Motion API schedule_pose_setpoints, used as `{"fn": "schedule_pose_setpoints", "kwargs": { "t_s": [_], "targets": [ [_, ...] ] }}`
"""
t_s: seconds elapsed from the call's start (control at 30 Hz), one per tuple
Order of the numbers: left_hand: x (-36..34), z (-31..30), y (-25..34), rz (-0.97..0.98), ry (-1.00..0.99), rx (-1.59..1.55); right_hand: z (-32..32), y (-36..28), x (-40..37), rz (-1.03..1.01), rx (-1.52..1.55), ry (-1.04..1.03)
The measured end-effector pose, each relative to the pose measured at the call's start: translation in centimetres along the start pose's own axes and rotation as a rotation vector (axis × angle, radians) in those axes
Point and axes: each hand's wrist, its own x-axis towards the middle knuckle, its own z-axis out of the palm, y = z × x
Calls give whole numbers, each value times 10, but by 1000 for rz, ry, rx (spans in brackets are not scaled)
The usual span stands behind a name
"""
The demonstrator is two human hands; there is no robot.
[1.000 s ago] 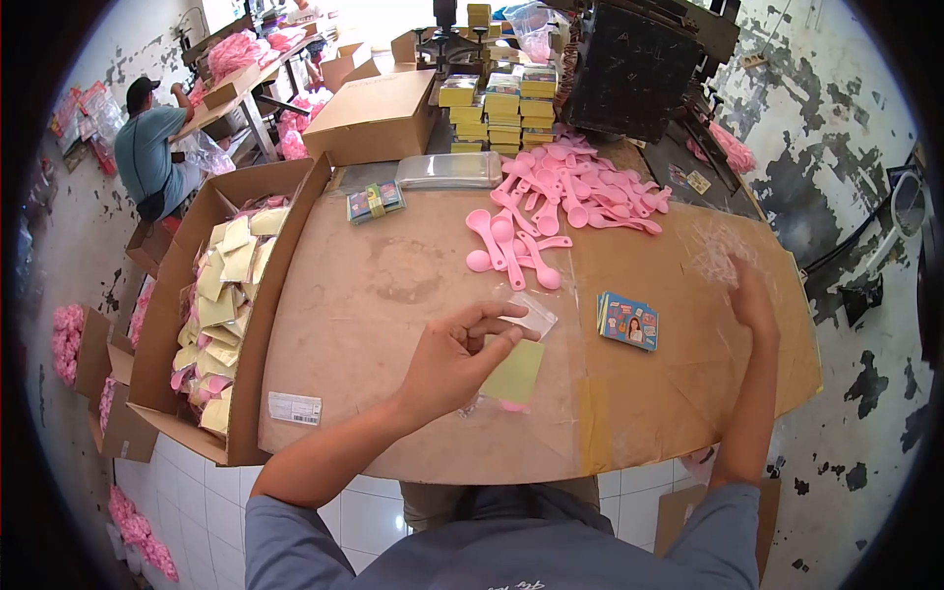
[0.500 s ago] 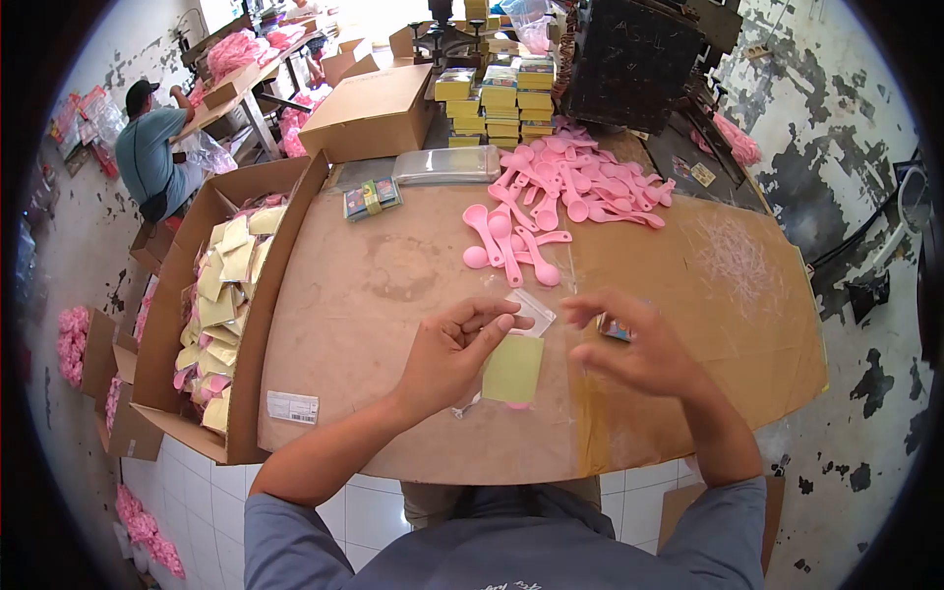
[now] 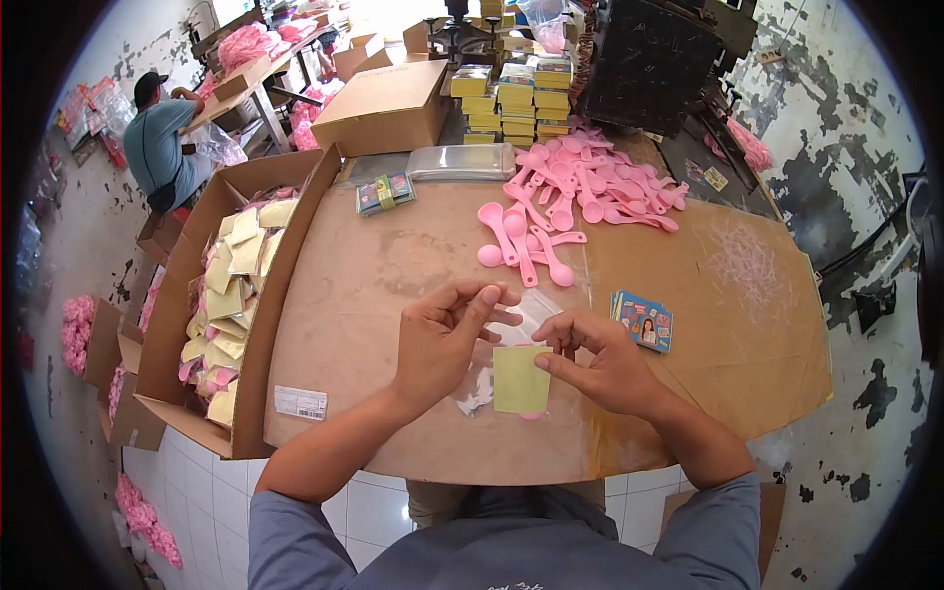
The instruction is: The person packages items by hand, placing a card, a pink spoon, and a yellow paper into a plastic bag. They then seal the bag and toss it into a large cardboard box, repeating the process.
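While I watch through the head camera, the biggest thing before me is the cardboard-covered surface (image 3: pixel 374 295), which fills the middle of the view. Against its left edge stands an open carton (image 3: pixel 162 334) filled with yellow-carded packets. At the far right edge sits a black machine (image 3: pixel 649 59), and a closed cardboard box (image 3: pixel 388 103) rests at the far left corner. Beyond that, a person in a blue shirt (image 3: pixel 162 147) works at another bench, well apart from me. A heap of pink spoons (image 3: pixel 580 187) spreads across the far part of the surface, with a few lying loose nearer to me. Behind the heap are stacks of yellow boxes (image 3: pixel 516 98), and a clear plastic tray (image 3: pixel 462 162) lies just beside them.

My left hand (image 3: pixel 442 344) and right hand (image 3: pixel 605 364) meet close to the near edge. A small stack of picture cards (image 3: pixel 644 320) lies just right of the right hand. The yellow card (image 3: pixel 519 379) sits between the two hands, pinched at its upper right corner by the right thumb and forefinger. The left hand grips the top of the clear sleeve (image 3: pixel 526 315) between thumb and forefinger, right above the card. I cannot tell whether the card is already inside the sleeve.
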Motion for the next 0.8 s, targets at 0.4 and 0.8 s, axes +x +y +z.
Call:
{"fn": "schedule_pose_setpoints", "kwargs": {
  "t_s": [0.4, 0.8],
  "targets": [
    [1, 1, -15, -180, -262, 17, -21, 23, 5, 46, 336, -10],
    [0, -3, -29, -23, -164, 105, -26, 35, 8, 121, 430, 107]
  ]
}}
